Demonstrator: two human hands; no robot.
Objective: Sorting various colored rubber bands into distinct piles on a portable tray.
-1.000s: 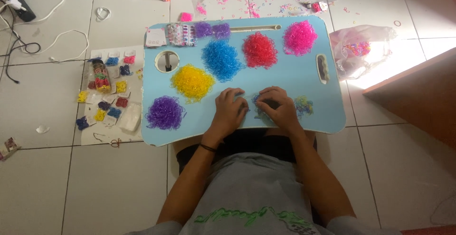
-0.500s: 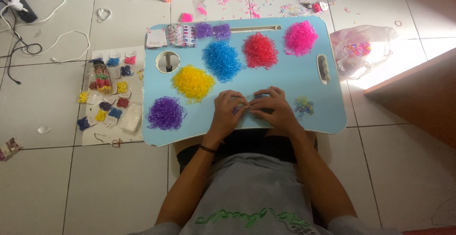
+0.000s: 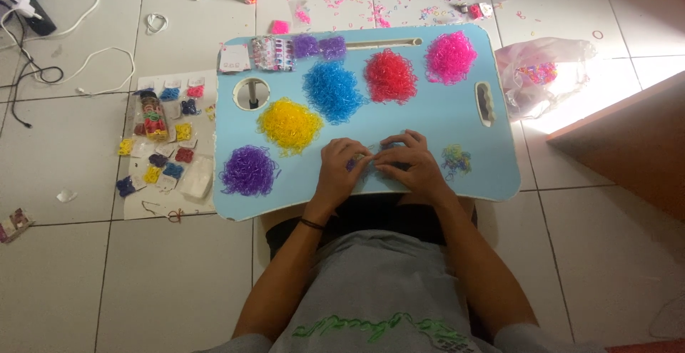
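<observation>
Both hands drew together since the earlier frame; left hand (image 3: 341, 170) and right hand (image 3: 412, 164) pinched a small clear bag (image 3: 372, 155) on the blue lap table (image 3: 442, 121).

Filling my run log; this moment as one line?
left hand + right hand: together on small clear bag | lap tray | mixed bands beside

White cables (image 3: 43, 60) and a pink-filled plastic bag (image 3: 542, 75) lie on the tiled floor (image 3: 614, 239).
</observation>
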